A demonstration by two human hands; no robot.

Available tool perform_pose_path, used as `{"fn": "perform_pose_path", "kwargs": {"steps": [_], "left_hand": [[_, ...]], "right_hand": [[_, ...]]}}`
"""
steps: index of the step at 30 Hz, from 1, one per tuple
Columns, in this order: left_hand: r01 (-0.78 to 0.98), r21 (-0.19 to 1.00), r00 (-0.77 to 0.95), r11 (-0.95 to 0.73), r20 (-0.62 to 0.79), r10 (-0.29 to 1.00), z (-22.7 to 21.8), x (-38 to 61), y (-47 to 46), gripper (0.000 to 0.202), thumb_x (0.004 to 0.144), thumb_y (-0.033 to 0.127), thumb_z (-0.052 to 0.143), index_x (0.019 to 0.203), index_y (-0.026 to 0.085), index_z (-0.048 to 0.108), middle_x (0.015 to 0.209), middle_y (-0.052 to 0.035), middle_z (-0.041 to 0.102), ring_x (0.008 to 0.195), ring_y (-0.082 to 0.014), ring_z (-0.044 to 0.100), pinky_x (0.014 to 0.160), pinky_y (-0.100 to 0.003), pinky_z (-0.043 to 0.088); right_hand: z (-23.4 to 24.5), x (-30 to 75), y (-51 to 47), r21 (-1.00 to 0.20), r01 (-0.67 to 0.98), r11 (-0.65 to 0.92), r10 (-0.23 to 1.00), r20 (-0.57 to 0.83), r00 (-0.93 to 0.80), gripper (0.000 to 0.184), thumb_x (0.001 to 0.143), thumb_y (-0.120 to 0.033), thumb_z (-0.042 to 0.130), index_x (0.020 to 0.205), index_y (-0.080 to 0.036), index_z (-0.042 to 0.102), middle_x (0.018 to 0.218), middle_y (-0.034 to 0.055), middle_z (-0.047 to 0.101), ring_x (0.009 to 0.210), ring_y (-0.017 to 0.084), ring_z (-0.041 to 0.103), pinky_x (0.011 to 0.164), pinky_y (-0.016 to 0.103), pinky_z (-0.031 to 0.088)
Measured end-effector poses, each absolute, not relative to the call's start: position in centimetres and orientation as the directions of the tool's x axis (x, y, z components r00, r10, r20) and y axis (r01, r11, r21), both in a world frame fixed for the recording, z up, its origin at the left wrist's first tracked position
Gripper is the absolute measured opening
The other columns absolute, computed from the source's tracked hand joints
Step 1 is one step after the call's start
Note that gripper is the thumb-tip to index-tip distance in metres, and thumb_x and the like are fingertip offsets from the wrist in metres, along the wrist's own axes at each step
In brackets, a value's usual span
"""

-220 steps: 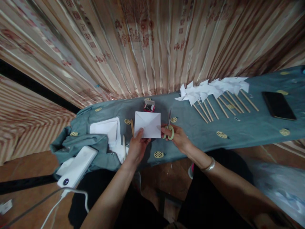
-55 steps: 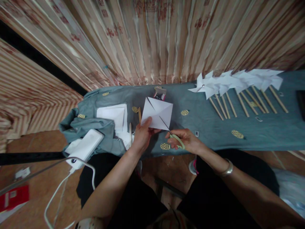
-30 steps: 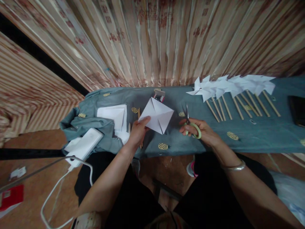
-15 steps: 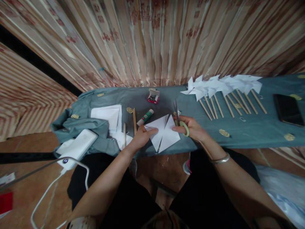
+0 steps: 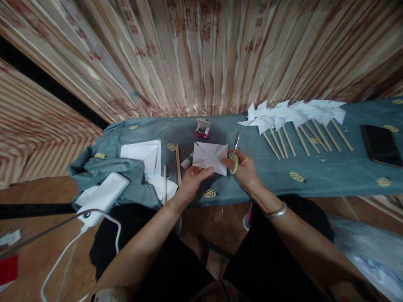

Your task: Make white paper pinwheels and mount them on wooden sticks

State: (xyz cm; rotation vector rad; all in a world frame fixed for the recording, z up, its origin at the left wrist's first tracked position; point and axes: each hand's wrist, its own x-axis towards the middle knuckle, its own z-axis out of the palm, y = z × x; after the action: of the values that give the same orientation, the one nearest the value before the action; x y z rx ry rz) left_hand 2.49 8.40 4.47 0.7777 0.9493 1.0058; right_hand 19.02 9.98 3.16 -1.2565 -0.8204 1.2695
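Observation:
My left hand (image 5: 195, 179) pinches the lower left edge of a white paper square (image 5: 210, 155), which has slits running in from its corners. The paper is held up over the table cloth. My right hand (image 5: 244, 167) holds scissors (image 5: 236, 140) with pale green handles, blades pointing up and away. Its thumb also rests on the right edge of the paper. Partly behind the paper lies a glue stick (image 5: 187, 161). A small red box (image 5: 202, 129) of dark metal pieces stands open beyond it.
Paper pinwheels (image 5: 292, 115) on wooden sticks lie in a row at the right, with a black phone (image 5: 380, 144) past them. On the left are paper sheets (image 5: 141, 157), a white pencil-like stick (image 5: 164, 184), wooden sticks (image 5: 178, 163) and a cabled power bank (image 5: 103, 195). Curtains (image 5: 201, 63) hang behind.
The paper has been turned so its edges lie nearly level, and raised a little, now covering much of the glue stick. The scissors have tilted to the right in my right hand.

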Motion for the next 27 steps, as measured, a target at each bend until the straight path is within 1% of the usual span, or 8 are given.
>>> {"fn": "perform_pose_path", "kwargs": {"steps": [5, 8, 10, 14, 17, 19, 22, 27], "left_hand": [[-0.376, 0.894, 0.073, 0.242, -0.232, 0.970, 4.1, 2.9, 8.5, 0.038, 0.058, 0.025, 0.082, 0.093, 0.014, 0.071, 0.104, -0.0104, 0.073, 0.098, -0.0256, 0.066, 0.090, -0.039, 0.050], [-0.384, 0.908, 0.037, 0.165, -0.164, 0.986, 4.5, 2.5, 9.1, 0.036, 0.059, 0.023, 0.080, 0.092, 0.013, 0.072, 0.102, -0.0112, 0.073, 0.097, -0.0259, 0.067, 0.091, -0.040, 0.050], [-0.378, 0.919, -0.010, 0.111, -0.123, 0.992, 4.9, 2.0, 9.6, 0.034, 0.059, 0.023, 0.079, 0.091, 0.013, 0.072, 0.098, -0.0105, 0.074, 0.094, -0.0250, 0.067, 0.090, -0.040, 0.050], [-0.366, 0.929, -0.121, 0.061, -0.112, 0.986, 5.5, 0.7, 10.6, 0.029, 0.059, 0.025, 0.080, 0.084, 0.012, 0.072, 0.091, -0.0093, 0.074, 0.090, -0.0229, 0.067, 0.087, -0.037, 0.051], [-0.362, 0.930, -0.173, 0.065, -0.135, 0.976, 5.6, 0.0, 11.0, 0.027, 0.057, 0.025, 0.082, 0.079, 0.012, 0.072, 0.088, -0.0087, 0.074, 0.083, -0.0212, 0.068, 0.082, -0.036, 0.052], [-0.364, 0.929, -0.184, 0.068, -0.143, 0.972, 5.6, -0.2, 11.2, 0.028, 0.057, 0.025, 0.082, 0.079, 0.012, 0.073, 0.088, -0.0083, 0.074, 0.082, -0.0205, 0.068, 0.080, -0.035, 0.053], [-0.348, 0.935, -0.196, 0.062, -0.138, 0.971, 5.5, -0.1, 11.2, 0.027, 0.057, 0.027, 0.082, 0.078, 0.013, 0.073, 0.086, -0.0077, 0.074, 0.079, -0.0198, 0.068, 0.078, -0.034, 0.053], [-0.308, 0.949, -0.180, 0.072, -0.132, 0.975, 5.7, 0.4, 10.8, 0.025, 0.058, 0.028, 0.081, 0.075, 0.012, 0.073, 0.082, -0.0072, 0.074, 0.075, -0.0184, 0.066, 0.077, -0.033, 0.052]], "right_hand": [[3.5, 17.7, 9.7, -0.967, -0.208, -0.145, 0.978, -0.172, 0.121, 0.044, 0.049, -0.040, 0.085, 0.081, -0.018, 0.063, 0.064, -0.0047, 0.063, 0.055, 0.010, 0.053, 0.054, 0.025, 0.044], [4.1, 17.4, 9.5, -0.964, -0.200, -0.173, 0.980, -0.190, 0.066, 0.045, 0.052, -0.045, 0.085, 0.081, -0.017, 0.063, 0.062, -0.0040, 0.062, 0.052, 0.009, 0.053, 0.049, 0.022, 0.041], [4.4, 17.5, 9.2, -0.961, -0.187, -0.204, 0.978, -0.208, 0.004, 0.048, 0.057, -0.053, 0.081, 0.084, -0.017, 0.064, 0.064, -0.0012, 0.064, 0.053, 0.011, 0.056, 0.046, 0.021, 0.041], [4.8, 17.9, 8.1, -0.957, -0.107, -0.271, 0.940, -0.240, -0.243, 0.053, 0.067, -0.063, 0.070, 0.092, -0.016, 0.065, 0.072, 0.0049, 0.069, 0.061, 0.014, 0.063, 0.047, 0.021, 0.044], [4.6, 17.9, 7.1, -0.943, -0.016, -0.332, 0.850, -0.292, -0.439, 0.054, 0.068, -0.061, 0.072, 0.095, -0.015, 0.065, 0.072, 0.0052, 0.070, 0.063, 0.014, 0.064, 0.048, 0.021, 0.045], [4.3, 17.7, 6.5, -0.932, 0.022, -0.362, 0.800, -0.323, -0.505, 0.052, 0.069, -0.058, 0.072, 0.097, -0.015, 0.066, 0.073, 0.0052, 0.069, 0.064, 0.014, 0.065, 0.048, 0.020, 0.045], [3.9, 17.3, 6.0, -0.922, 0.049, -0.385, 0.771, -0.350, -0.532, 0.051, 0.069, -0.057, 0.072, 0.095, -0.014, 0.066, 0.074, 0.0056, 0.069, 0.065, 0.015, 0.065, 0.048, 0.020, 0.044], [3.6, 17.0, 6.0, -0.925, 0.045, -0.377, 0.777, -0.342, -0.528, 0.051, 0.070, -0.059, 0.071, 0.093, -0.013, 0.066, 0.069, 0.0062, 0.068, 0.062, 0.015, 0.064, 0.048, 0.021, 0.043]]}}
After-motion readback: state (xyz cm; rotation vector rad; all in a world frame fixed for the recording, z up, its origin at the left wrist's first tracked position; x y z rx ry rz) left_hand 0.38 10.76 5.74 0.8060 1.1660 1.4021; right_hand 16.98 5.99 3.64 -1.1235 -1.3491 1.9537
